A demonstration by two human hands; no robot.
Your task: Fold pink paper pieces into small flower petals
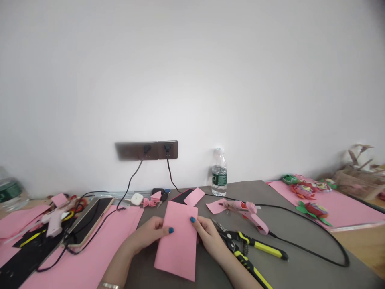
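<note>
Matte grey covers the counter (294, 273), a broad flat surface running back to a plain white wall (192, 80). Smooth pink sheets (87, 261) lie spread at its left side, beneath a dark-screened phone (90, 220).

Between the two hands, low in the middle of the view, is a tall pink piece (179, 245), felt-like or thin foam by its look, with a softly rounded left edge that suggests it is doubled over. The left hand (147, 233) and right hand (209, 235) grip it by opposite edges, thumbs on the front, the other fingers mostly hidden behind. The step in hand appears to be folding or lining up this piece; going on would call for level edges and even pressure along the bend.

Beside the right forearm lies a plier-like tool (264, 247) with spread yellow-and-black handles. Past it rests a glossy pink glue gun (251, 212), its nozzle over a pink scrap (214, 206). Smallest is a rounded white case (137, 199).
</note>
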